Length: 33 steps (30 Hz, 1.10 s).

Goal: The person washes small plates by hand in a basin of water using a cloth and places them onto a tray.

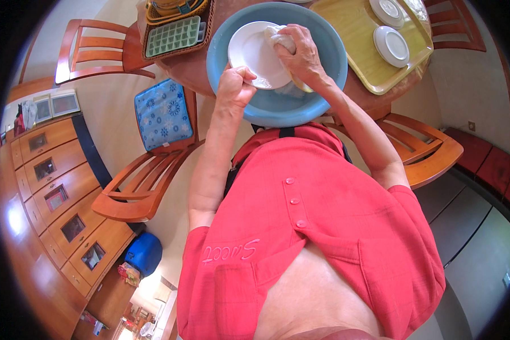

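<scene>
Over a round blue plastic basin [276, 111], my left hand [236, 86] grips the near-left rim of a white plate [255, 53], thumb on top. Some suds or water show on the plate near that thumb. My right hand [299, 53] presses a bunched whitish cloth [279, 37] against the plate's right side. Part of the cloth, with a yellowish edge, hangs below my right palm. Something pale lies in the basin beneath the plate, too covered to identify.
To the right, a yellow-green tray [357, 63] holds upturned white dishes [391, 46]. At the left, a wicker basket [176, 52] holds a green ice cube tray [174, 36]. Wooden chairs stand around the table, one with a blue cushion [163, 114].
</scene>
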{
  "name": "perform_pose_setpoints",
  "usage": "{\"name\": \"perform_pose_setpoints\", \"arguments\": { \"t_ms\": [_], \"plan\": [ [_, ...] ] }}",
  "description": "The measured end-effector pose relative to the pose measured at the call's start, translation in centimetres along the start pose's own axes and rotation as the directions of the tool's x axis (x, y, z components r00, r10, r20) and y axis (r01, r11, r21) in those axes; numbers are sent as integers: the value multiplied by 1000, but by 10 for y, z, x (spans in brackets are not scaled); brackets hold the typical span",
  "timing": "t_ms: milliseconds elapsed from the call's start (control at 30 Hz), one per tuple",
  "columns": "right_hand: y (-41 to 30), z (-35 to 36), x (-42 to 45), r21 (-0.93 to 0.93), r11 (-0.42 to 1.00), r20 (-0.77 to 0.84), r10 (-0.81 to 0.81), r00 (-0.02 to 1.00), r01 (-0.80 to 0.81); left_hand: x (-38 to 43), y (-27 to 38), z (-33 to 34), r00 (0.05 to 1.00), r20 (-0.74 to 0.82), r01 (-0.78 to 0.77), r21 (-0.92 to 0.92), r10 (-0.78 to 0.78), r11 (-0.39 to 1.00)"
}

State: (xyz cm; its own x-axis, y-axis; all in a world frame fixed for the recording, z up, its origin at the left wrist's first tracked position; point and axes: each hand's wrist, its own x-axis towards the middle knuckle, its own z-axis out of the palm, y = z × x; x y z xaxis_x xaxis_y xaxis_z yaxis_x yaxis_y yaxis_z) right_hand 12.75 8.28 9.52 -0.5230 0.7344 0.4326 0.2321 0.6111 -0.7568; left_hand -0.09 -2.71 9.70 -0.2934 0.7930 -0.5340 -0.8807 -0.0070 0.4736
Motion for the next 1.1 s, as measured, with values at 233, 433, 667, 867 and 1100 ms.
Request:
{"name": "perform_pose_setpoints", "arguments": {
  "t_ms": [233, 433, 667, 867, 1100],
  "plan": [
    [-18, 1, -14, 475, 757, 43, 490, 871, -449, 16, -14, -16, 985, -45, -167, -51, 165, 985],
    [-6, 1, -15, 537, 678, 99, 541, 835, -502, -7, -19, 12, 948, 15, -318, 54, 318, 946],
    [-15, -29, 11, 370, 845, 269, 301, 915, -386, -10, 29, 31, 976, 65, -216, 387, 207, 896],
    [-9, 3, -22, 575, 695, 60, 490, 870, -432, -14, 0, 49, 824, -18, -516, 390, 567, 763],
    [6, -6, -20, 690, 431, 167, 687, 707, -582, -12, -15, 35, 742, 280, -599, 685, 609, 415]
  ]
}}
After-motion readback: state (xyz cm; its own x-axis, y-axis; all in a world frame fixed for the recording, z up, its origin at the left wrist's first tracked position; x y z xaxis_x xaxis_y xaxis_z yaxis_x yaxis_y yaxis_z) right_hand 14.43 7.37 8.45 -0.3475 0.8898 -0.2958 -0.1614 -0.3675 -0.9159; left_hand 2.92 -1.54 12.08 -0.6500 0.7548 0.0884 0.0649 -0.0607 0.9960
